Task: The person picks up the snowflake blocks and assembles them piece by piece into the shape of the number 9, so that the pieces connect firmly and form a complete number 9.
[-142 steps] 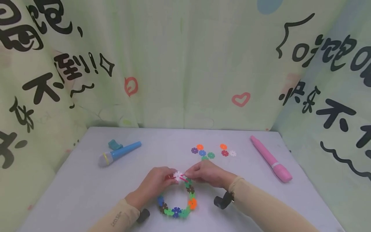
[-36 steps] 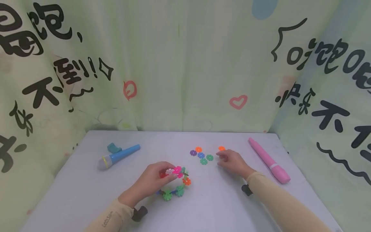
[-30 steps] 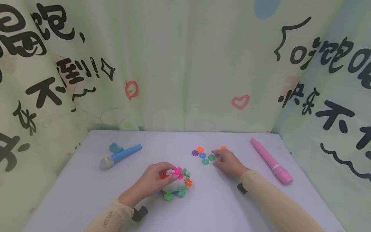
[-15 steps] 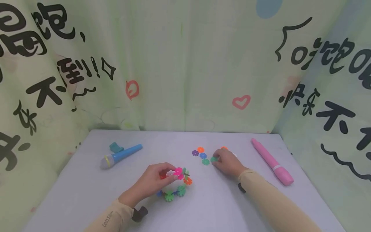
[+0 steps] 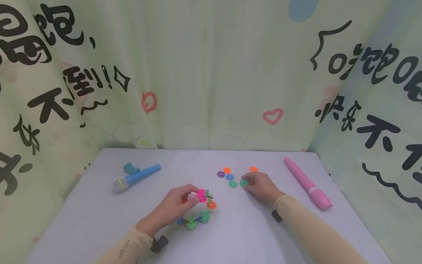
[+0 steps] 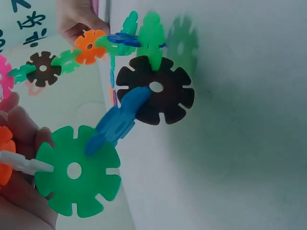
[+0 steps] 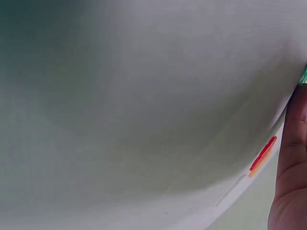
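In the head view my left hand (image 5: 176,201) holds a chain of interlocking plastic snowflake discs (image 5: 204,216) just above the table, its fingers near a pink and a white disc. Close up in the left wrist view, the chain shows a large green disc (image 6: 96,184), a blue one (image 6: 115,125) and a dark brown one (image 6: 172,98) slotted together. My right hand (image 5: 262,186) pinches a loose green snowflake disc (image 5: 244,183) at the table surface. Only a green edge (image 7: 303,76) of it shows by a fingertip in the right wrist view.
Loose discs lie close by: purple (image 5: 221,174), orange (image 5: 226,170), blue (image 5: 229,177), green (image 5: 232,184) and another orange (image 5: 253,169). A blue toy microphone (image 5: 138,177) and a teal piece (image 5: 131,168) lie at left, a pink microphone-shaped toy (image 5: 308,183) at right.
The right hand has left the chain, where a pink disc now shows, and moved right to the loose discs. It has taken hold of a green one and shifted it slightly.
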`<state>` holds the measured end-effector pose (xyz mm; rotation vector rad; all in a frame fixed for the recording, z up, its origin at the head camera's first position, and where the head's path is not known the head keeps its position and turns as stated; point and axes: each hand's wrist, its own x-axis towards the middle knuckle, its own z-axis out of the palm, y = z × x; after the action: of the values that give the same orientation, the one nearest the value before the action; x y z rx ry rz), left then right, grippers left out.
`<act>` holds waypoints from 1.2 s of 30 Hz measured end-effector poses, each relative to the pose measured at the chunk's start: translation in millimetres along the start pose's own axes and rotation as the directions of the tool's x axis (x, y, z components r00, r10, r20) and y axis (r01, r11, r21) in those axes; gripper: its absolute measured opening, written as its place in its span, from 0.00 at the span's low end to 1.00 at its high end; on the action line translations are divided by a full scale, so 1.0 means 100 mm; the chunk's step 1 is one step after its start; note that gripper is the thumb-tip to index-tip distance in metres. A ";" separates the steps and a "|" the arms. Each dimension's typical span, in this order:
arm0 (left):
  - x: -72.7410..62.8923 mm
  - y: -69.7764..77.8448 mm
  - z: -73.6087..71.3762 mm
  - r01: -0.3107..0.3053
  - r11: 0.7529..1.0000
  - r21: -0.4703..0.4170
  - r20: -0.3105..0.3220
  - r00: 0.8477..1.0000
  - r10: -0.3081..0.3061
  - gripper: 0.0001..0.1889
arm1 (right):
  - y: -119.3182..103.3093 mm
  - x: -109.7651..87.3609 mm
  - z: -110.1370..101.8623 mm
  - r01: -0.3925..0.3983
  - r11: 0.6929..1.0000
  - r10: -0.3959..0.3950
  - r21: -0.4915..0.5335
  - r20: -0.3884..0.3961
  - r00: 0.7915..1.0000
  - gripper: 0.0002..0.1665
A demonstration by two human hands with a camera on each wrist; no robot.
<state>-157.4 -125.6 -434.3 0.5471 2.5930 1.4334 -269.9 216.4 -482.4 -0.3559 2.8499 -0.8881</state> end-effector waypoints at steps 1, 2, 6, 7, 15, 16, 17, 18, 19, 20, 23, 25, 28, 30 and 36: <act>0.00 -0.01 0.01 -0.002 1.000 -0.005 -0.001 1.000 0.002 0.14 | 0.00 0.00 0.00 -0.010 1.000 0.010 0.009 0.004 1.000 0.22; 0.01 -0.02 0.01 -0.003 1.000 -0.007 -0.002 1.000 0.003 0.14 | 0.00 -0.01 0.00 -0.017 1.000 0.017 0.015 0.007 1.000 0.22; 0.02 -0.04 0.01 -0.012 1.000 0.007 -0.019 1.000 0.012 0.14 | 0.01 -0.02 0.00 -0.010 1.000 0.010 0.013 0.002 1.000 0.23; 0.02 -0.03 0.00 -0.014 1.000 0.020 -0.023 1.000 0.014 0.14 | 0.01 -0.02 0.00 -0.004 1.000 0.004 0.012 -0.001 1.000 0.23; 0.02 0.03 -0.03 -0.009 0.991 0.136 -0.028 1.000 0.013 0.20 | -0.29 -0.15 -0.09 0.159 0.983 -0.153 0.095 -0.075 0.985 0.22; 0.02 0.03 -0.04 -0.004 0.991 0.136 -0.023 1.000 0.007 0.20 | -0.41 -0.19 -0.10 0.206 0.970 -0.196 0.127 -0.089 0.977 0.22; 0.02 0.04 -0.04 0.000 0.991 0.134 -0.016 1.000 0.002 0.20 | -0.54 -0.23 -0.11 0.256 0.953 -0.244 0.159 -0.094 0.965 0.22; 0.01 0.04 -0.04 0.003 0.991 0.133 -0.009 1.000 -0.002 0.20 | -0.68 -0.27 -0.12 0.309 0.931 -0.295 0.193 -0.098 0.950 0.23; 0.01 0.05 -0.05 0.003 0.991 0.134 -0.003 1.000 -0.002 0.20 | -0.81 -0.32 -0.12 0.358 0.906 -0.344 0.225 -0.102 0.933 0.23; 0.01 0.05 -0.05 -0.001 0.991 0.136 0.003 1.000 0.001 0.20 | -0.93 -0.37 -0.11 0.409 0.877 -0.395 0.252 -0.106 0.913 0.23; 0.01 0.07 -0.07 -0.030 0.987 0.157 0.012 1.000 0.028 0.19 | -1.21 -0.48 -0.08 0.545 0.791 -0.538 0.278 -0.110 0.836 0.25; 0.01 0.08 -0.07 -0.048 0.984 0.173 0.014 0.999 0.047 0.18 | -1.31 -0.53 -0.04 0.608 0.747 -0.601 0.267 -0.117 0.790 0.26; 0.01 0.09 -0.07 -0.062 0.980 0.190 0.017 0.998 0.059 0.18 | -1.38 -0.56 0.01 0.650 0.725 -0.641 0.229 -0.124 0.758 0.28; 0.01 0.09 -0.06 -0.062 0.979 0.196 0.018 0.998 0.060 0.18 | -1.38 -0.57 0.03 0.663 0.720 -0.651 0.207 -0.131 0.748 0.28; 0.01 0.07 -0.07 -0.046 0.986 0.158 0.019 0.999 0.044 0.17 | -1.35 -0.57 0.09 0.712 0.686 -0.690 0.148 -0.180 0.702 0.27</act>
<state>-158.6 -127.1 -424.2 0.6379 2.7142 1.2365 -188.1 119.0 -409.2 -1.4904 2.6516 -1.3368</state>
